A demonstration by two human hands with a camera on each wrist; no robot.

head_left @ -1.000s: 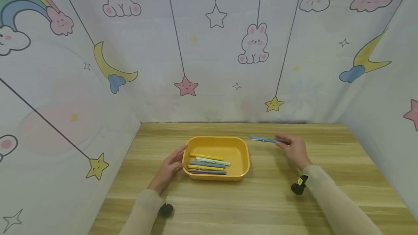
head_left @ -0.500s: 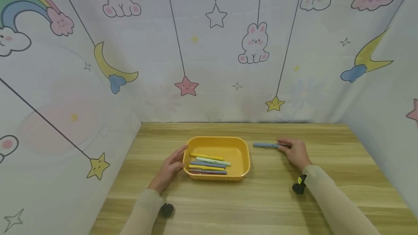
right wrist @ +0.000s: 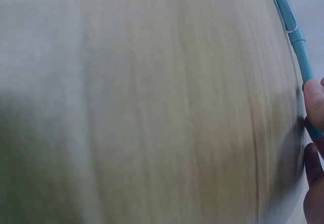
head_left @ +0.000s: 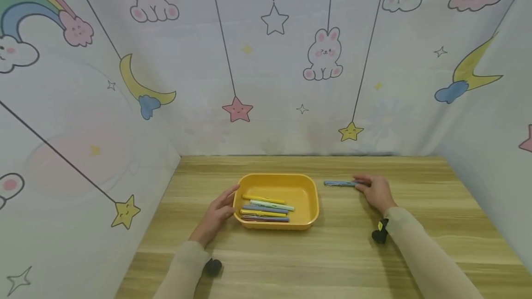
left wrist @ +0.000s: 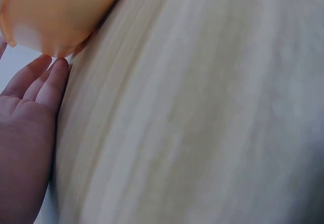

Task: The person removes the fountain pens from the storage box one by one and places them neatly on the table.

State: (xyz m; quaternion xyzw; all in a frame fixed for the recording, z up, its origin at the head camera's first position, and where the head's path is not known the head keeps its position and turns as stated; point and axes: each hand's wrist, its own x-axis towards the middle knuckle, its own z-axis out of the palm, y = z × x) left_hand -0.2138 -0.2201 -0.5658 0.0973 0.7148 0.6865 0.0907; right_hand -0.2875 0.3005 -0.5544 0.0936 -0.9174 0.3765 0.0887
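At the right of the head view, my right hand (head_left: 376, 193) pinches a blue pen (head_left: 340, 183) near one end between thumb and fingers. The pen lies level, low over the tabletop, its capped end with a wire clip pointing left. In the right wrist view, the pen's cap (right wrist: 286, 9) shows clearly, and the fingers hide part of the barrel. A yellow plastic tray (head_left: 305, 193) stands left of the pen. My left hand (head_left: 214, 218) rests its fairly straight fingers against the tray's left side. In the left wrist view, fingertips touch the tray's outer wall (left wrist: 55, 21).
Several pens lie roughly parallel inside the tray, among them a yellow pen (head_left: 263, 199), a pale green pen (head_left: 272, 205) and a dark red one. All stands on a wood-grain table (head_left: 291, 262). A cartoon-print curtain (head_left: 266, 137) encloses the back and sides.
My right hand has brought the blue pen slightly toward me and right, down close to the table, and levelled it. My left hand and the tray have stayed put.
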